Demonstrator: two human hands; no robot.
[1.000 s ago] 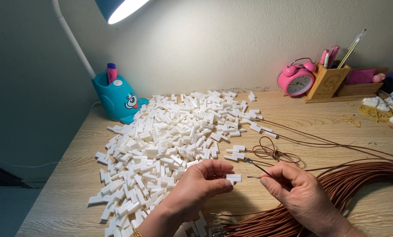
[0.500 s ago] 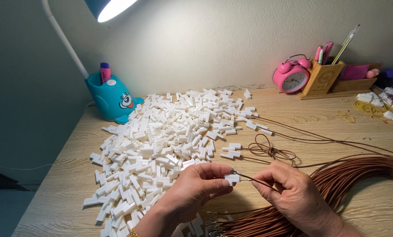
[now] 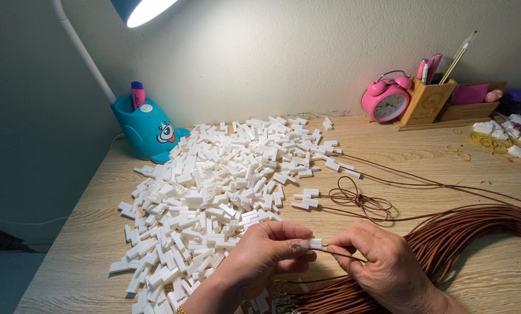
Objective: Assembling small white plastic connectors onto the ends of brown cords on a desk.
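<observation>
As hands draw closer, left hand (image 3: 266,253) pinches small white plastic connector (image 3: 314,243); right hand (image 3: 382,264) now feeds thin brown cord's (image 3: 345,253) metal tip in.

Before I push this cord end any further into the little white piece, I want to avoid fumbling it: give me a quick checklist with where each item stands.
1. White connector piece pinched in left hand fingertips: ok.
2. Cord end gripped by right hand close to its tip: ok.
3. Metal tip lined up with the piece's opening: cannot tell, too small and partly hidden by the fingers.
4. Slack in the brown cord: ok, the bundle of cords lies loose on the table.
5. Spare pieces within reach: ok, the pile of white pieces lies just beyond the left hand.
</observation>
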